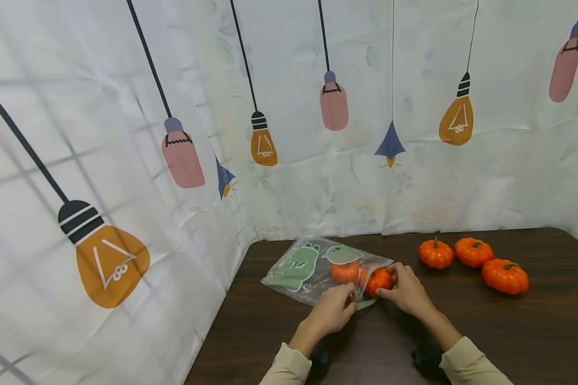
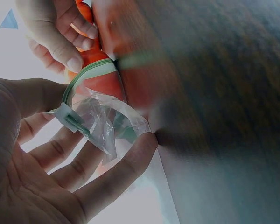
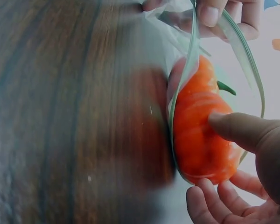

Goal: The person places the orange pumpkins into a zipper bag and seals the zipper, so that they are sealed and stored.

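A clear zip bag (image 1: 313, 270) with green animal prints lies on the table, its green-edged mouth held open toward the right. One small orange pumpkin (image 1: 345, 272) is inside it. My left hand (image 1: 334, 307) pinches the bag's rim near its slider (image 2: 69, 117), between thumb and fingers. At the mouth, my right hand (image 1: 407, 289) holds a second orange pumpkin (image 3: 203, 135), thumb on its near face and fingers around its far end. That pumpkin is partly within the opening, its green stem showing.
Three more orange pumpkins, a left one (image 1: 435, 253), a middle one (image 1: 473, 252) and a right one (image 1: 505, 276), sit at the right on the dark wooden table (image 1: 549, 321). A white curtain (image 1: 289, 198) with printed lamps hangs behind and left.
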A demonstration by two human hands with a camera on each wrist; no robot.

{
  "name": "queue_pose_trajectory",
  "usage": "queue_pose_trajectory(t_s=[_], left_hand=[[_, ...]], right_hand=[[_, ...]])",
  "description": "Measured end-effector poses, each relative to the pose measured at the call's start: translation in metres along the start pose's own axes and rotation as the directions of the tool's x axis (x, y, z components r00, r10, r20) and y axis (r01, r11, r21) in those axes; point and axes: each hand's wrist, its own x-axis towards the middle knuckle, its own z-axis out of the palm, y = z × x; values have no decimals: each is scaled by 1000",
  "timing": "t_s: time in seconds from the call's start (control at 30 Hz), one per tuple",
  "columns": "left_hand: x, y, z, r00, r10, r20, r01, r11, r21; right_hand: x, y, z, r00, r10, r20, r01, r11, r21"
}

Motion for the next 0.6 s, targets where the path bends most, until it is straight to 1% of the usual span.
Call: queue_pose_trajectory(t_s=[0.17,0.33,0.5,0.6], left_hand=[[-1,0,-1,1000,-8,6,8,1000,-6],[0,1,-1,1000,-1,1,1,1000,-1],[0,1,-2,1000,2,4,-2,1000,7],[0,1,-2,1000,13,3,-13,1000,16]], right_hand=[[0,-3,2,1000,13,-2,-13,1000,29],[-1,-2,2,1000,3,-7,-3,998,59],[-2,-2,2,1000,-7,4,6,997,72],[-1,-1,3,1000,-16,23,13,996,93]])
